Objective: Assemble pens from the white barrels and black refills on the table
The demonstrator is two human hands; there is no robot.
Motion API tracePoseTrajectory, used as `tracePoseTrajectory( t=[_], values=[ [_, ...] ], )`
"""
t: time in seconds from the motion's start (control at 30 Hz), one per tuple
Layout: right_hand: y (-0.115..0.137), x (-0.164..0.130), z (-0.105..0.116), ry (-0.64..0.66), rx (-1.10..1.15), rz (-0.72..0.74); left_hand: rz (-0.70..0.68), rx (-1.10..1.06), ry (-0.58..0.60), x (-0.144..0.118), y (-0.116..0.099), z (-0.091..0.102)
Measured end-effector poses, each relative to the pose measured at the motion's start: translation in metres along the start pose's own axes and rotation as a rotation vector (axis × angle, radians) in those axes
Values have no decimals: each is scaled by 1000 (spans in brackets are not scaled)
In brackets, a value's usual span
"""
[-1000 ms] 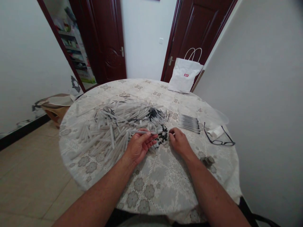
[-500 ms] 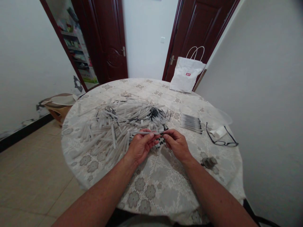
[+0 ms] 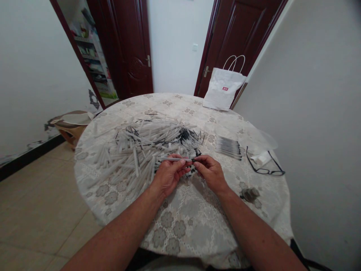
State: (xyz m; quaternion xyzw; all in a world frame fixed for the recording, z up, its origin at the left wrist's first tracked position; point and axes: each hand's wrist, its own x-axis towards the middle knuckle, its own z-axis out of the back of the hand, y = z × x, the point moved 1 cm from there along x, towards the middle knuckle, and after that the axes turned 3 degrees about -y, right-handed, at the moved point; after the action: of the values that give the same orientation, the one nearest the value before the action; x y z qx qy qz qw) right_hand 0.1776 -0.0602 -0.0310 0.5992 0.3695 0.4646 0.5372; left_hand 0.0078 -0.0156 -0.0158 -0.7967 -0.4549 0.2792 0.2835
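My left hand grips a clear pen tube that lies level, pointing left. My right hand pinches a small black cap against the tube's right end. Both hands hover just above the round table, which has a floral lace cloth. Right behind my left hand lies a big heap of clear tubes mixed with thin black refills. Small black caps lie between my hands, partly hidden by my fingers.
A neat row of finished pens lies to the right, by black glasses and a clear plastic bag. A white paper bag stands at the table's far edge. A small dark object sits near my right forearm. Two dark doors stand behind.
My right hand left the caps on the table and came left to the tube's end with a black cap. My left hand lifted the tube slightly.
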Motion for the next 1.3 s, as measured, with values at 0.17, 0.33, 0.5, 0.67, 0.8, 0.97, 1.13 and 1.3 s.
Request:
tracePoseTrajectory(
  t=[0.17, 0.33, 0.5, 0.67, 0.8, 0.97, 1.13, 1.3],
  values=[
    [2, 0, -1, -8, -11, 9, -12, 18, -9, 0, 1, 1],
    [5, -1, -1, -4, -21, 24, -29, 39, -9, 2, 3, 2],
    [3, 0, 0, 3, -52, 47, -32, 72, -3, 2, 4, 3],
    [-1, 0, 1, 21, -96, 122, -36, 75, 1, 4, 6, 4],
    [1, -1, 1, 16, -168, 155, -28, 84, -2, 4, 7, 5],
    [5, -4, 3, 38, -353, 174, -28, 128, 22, 2, 9, 4],
    [3, -8, 2, 37, -341, 230, -44, 158, 20, 3, 10, 5],
    [4, -8, -1, 68, -393, 267, -32, 160, 29, 3, 9, 5]
  ],
)
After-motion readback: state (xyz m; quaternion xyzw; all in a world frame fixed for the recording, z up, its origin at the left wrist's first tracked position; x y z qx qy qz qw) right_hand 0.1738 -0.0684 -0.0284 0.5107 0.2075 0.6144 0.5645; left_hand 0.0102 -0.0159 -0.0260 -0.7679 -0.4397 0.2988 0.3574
